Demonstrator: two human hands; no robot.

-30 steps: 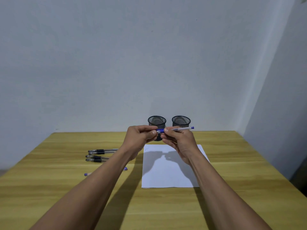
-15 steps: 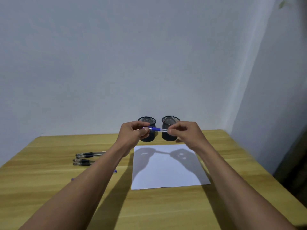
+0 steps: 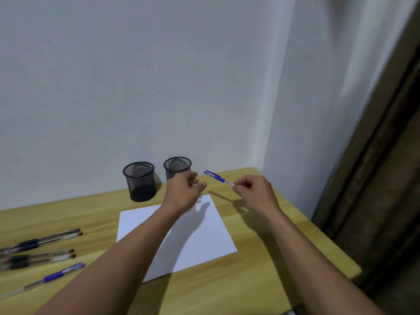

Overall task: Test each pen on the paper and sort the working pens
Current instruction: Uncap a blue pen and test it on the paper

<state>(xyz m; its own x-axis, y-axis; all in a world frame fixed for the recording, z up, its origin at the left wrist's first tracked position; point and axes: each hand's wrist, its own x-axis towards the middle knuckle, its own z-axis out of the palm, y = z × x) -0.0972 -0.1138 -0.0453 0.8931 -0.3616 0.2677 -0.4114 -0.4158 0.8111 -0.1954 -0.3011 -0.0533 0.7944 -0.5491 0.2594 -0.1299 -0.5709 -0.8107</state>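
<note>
Risk: right hand (image 3: 254, 192) pinches pen (image 3: 217, 177) by one end only, off paper (image 3: 200, 235), near surface's far right corner; could slip, roll off. Left hand (image 3: 184, 189) loosely curled, empty.

The right hand (image 3: 254, 192) pinches a blue pen (image 3: 218, 177) above the tabletop's (image 3: 261, 280) far right corner; the left hand (image 3: 184, 189) hangs loosely curled over the paper (image 3: 204, 242).

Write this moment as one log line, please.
right hand: holds blue pen | left hand: free, off pen | paper: unmarked | mesh cups: look empty
</note>
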